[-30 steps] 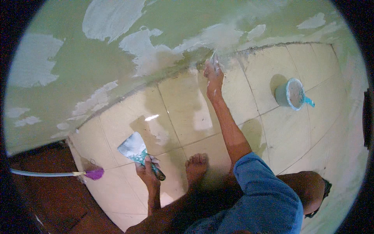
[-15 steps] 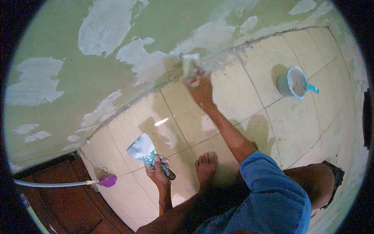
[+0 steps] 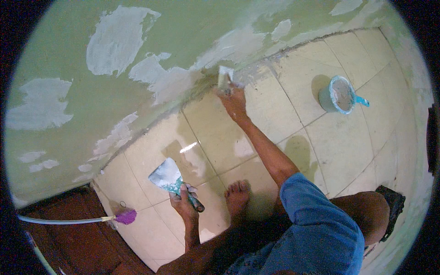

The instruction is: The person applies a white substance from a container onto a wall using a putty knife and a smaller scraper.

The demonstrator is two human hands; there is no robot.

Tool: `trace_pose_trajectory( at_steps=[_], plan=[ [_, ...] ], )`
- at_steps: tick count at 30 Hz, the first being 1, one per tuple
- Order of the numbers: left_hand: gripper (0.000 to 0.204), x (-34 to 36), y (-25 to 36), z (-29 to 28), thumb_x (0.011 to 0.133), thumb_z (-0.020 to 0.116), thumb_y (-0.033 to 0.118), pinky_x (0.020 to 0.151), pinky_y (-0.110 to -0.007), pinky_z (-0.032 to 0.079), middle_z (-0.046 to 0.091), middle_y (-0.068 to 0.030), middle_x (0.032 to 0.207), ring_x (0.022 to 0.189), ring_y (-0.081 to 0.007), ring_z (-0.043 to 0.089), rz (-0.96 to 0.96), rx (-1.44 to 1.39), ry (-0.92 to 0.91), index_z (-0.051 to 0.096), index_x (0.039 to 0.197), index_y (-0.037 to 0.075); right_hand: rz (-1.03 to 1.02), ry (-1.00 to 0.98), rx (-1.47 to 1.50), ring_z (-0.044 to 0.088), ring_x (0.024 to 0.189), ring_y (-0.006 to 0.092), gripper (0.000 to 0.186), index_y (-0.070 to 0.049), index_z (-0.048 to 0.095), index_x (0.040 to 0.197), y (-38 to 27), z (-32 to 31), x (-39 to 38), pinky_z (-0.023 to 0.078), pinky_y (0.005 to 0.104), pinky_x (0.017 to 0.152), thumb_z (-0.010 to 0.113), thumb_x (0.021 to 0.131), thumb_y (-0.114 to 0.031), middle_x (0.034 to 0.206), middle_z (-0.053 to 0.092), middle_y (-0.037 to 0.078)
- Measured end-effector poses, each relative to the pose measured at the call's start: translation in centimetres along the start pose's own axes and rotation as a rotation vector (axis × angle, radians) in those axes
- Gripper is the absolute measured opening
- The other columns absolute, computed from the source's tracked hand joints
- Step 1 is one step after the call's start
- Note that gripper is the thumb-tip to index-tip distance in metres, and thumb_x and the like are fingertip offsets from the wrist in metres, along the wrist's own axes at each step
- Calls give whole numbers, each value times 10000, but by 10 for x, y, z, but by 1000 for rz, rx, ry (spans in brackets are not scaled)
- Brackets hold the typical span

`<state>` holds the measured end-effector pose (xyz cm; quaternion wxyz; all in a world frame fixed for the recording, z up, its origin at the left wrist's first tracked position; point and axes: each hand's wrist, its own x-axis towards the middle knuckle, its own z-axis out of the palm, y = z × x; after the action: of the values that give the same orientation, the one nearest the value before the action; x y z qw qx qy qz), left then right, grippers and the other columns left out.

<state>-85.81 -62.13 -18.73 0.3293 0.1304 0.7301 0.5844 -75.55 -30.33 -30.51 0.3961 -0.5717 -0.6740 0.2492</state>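
My left hand (image 3: 184, 205) is closed round the handle of a wide putty knife (image 3: 165, 174). Whitish paste coats its blade, and its green neck is smeared too. Higher up, my right hand (image 3: 233, 101) reaches to the foot of the wall and grips a small scraper (image 3: 225, 74) with a pale, flat blade. That blade is close to the seam between wall and floor; whether it touches the wall I cannot tell. On the green wall (image 3: 101, 98) are several whitish filler patches (image 3: 114, 41).
A light-blue dipper (image 3: 328, 97) with greyish-white paste and a blue handle stands on the tiled floor (image 3: 270, 103) at the right. My bare foot (image 3: 237, 195) is between my arms. At lower left are a brown wooden panel (image 3: 78, 233) and a pale hose (image 3: 64, 220) with a purple end.
My right hand's blur has lessened, and the small scraper shows more clearly by the wall's foot. The whole view has shifted slightly. My left hand keeps its hold on the putty knife.
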Motion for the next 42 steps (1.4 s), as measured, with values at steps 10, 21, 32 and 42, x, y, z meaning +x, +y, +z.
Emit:
trace_pose_trajectory(
  at_steps=[10,21,32,42],
  plan=[
    [130,-4,0,5,934,523,158,398,-212,382,587,-76,703,500,-103,514,-16,19,34,486,945,34,31,-91,-99,425,1172,452,827,-54,330,1417,-64,-1,12,318,488,1017,650,791,-488,1270,448,320],
    [114,-2,-10,-2,931,518,141,444,-224,415,579,-74,712,538,-115,535,-6,62,69,482,949,33,269,-13,736,415,1207,416,796,-59,340,1414,-37,-33,46,335,476,1010,670,795,-436,1295,458,278],
    [108,-1,-12,-1,930,515,136,468,-231,428,573,-69,734,564,-127,551,47,34,16,477,953,38,15,-4,103,505,1004,318,770,-77,324,1426,-16,-10,1,446,388,893,702,799,-317,1193,499,234],
    [107,3,-18,-5,927,522,129,488,-241,440,577,-66,733,584,-129,560,36,33,16,483,961,35,38,23,-72,362,1249,435,802,-37,207,1451,-32,37,11,149,536,1102,638,838,-320,1098,577,210]
  ],
)
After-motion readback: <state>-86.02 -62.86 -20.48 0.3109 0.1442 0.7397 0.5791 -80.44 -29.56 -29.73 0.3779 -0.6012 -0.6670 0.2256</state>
